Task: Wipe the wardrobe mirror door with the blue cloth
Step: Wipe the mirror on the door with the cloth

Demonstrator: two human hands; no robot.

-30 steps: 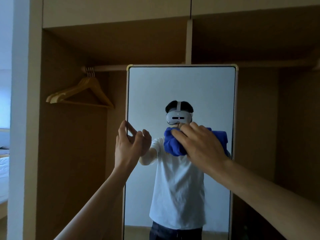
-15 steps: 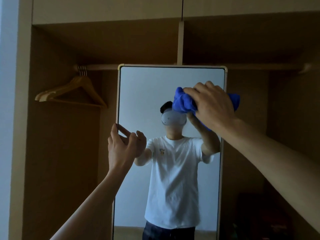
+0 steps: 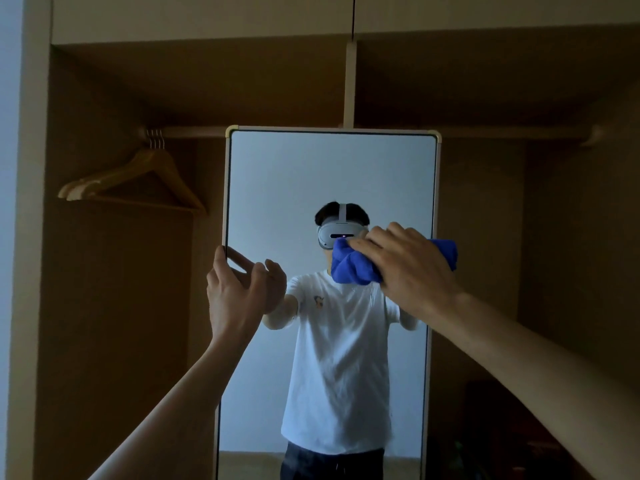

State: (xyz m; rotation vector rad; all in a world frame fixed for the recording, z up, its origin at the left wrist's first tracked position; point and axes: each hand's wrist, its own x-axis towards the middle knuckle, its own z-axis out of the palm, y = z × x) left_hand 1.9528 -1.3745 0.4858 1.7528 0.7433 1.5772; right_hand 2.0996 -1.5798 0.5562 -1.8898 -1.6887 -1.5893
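Observation:
The tall mirror door (image 3: 277, 188) with a pale frame stands upright in the middle of an open wooden wardrobe. My right hand (image 3: 408, 268) presses a bunched blue cloth (image 3: 349, 265) against the glass at mid height, near the right edge. My left hand (image 3: 235, 289) grips the mirror's left frame edge, thumb on the front and fingers curled around it. The glass reflects a person in a white T-shirt and a headset.
Wooden hangers (image 3: 138, 181) hang from the rail (image 3: 194, 132) in the left bay. A vertical divider (image 3: 349, 84) rises above the mirror. Dark shapes sit low in the right bay (image 3: 485, 427). A pale wall borders the far left.
My right hand brought the cloth up to the mirror's upper right, then back down to mid height. My left hand has stayed on the left frame edge.

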